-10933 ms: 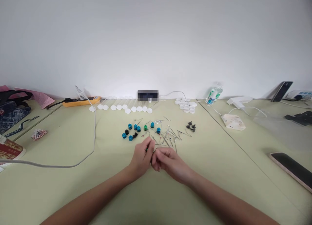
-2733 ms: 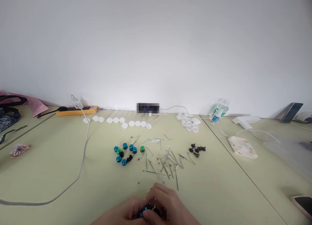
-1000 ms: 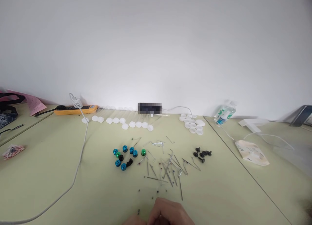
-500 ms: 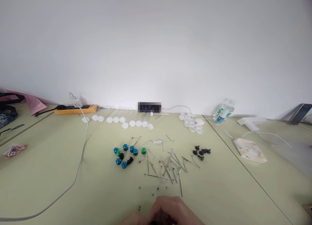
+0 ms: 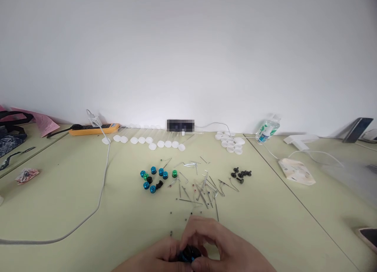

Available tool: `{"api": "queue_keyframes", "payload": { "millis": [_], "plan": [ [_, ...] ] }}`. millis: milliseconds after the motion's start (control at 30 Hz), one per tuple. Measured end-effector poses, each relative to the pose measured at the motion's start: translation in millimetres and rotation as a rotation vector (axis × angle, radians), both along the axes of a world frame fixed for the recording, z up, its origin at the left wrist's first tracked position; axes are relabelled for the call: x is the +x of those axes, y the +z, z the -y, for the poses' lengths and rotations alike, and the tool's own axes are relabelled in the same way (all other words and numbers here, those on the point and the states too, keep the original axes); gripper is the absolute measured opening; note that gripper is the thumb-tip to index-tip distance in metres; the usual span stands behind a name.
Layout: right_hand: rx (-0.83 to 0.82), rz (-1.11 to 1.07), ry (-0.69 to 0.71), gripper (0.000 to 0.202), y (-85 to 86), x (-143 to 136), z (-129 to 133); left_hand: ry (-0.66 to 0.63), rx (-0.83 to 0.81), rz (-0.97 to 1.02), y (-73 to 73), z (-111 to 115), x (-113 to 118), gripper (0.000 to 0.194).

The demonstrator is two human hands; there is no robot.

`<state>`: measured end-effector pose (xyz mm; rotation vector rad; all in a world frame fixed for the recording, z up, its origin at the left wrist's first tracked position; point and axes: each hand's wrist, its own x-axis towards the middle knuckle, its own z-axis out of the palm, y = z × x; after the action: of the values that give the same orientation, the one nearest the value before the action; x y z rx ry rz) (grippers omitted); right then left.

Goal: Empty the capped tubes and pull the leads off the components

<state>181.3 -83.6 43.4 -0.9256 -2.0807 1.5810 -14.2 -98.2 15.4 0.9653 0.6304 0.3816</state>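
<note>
A small black and blue part [image 5: 190, 253] is between my two hands at the bottom centre. My left hand [image 5: 160, 256] closes on it from the left, and my right hand [image 5: 219, 240] has its fingers curled round its upper and right sides. Beyond my hands lie scattered thin metal rods and hex keys [image 5: 203, 191]. Blue knobs [image 5: 152, 189], a green knob [image 5: 174, 173] and black pieces [image 5: 159, 184] stand to the left of the rods. Several black screws [image 5: 240, 180] lie to the right. Tiny metal bits [image 5: 171, 233] are near my left hand.
White discs [image 5: 167, 144] line the back of the green table [image 5: 59, 209], with more discs [image 5: 234, 149] to the right. An orange power strip [image 5: 94, 129], a white cable [image 5: 103, 185], a plastic bottle [image 5: 267, 130], a white packet [image 5: 296, 171] and a phone [image 5: 358, 130] are also there.
The view has tilted down, so the tabletop items sit higher and more of both hands shows. The black and blue part between my fingers is now clearer.
</note>
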Motion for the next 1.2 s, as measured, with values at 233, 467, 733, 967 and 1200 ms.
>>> {"api": "queue_keyframes", "payload": {
  "millis": [233,467,733,967,1200],
  "plan": [
    [-0.086,-0.057,-0.194,0.015,-18.4,-17,0,-0.04,0.002,-0.082,-5.5,-3,2,0.03],
    [-0.141,-0.218,-0.457,0.017,-32.3,-34,-1,0.326,0.192,-0.053,2.4,-7,15,0.026],
    [-0.128,-0.349,-0.681,0.023,-32.5,-50,-16,0.724,0.591,-0.242,-12.4,-22,45,0.03],
    [-0.143,-0.461,-0.601,0.018,-28.6,-44,-40,0.873,0.687,-0.199,-23.0,-62,47,0.025],
    [-0.058,-0.504,-0.372,0.015,-25.4,-34,-51,0.853,0.71,-0.215,-24.0,-70,40,0.027]
  ]
}}
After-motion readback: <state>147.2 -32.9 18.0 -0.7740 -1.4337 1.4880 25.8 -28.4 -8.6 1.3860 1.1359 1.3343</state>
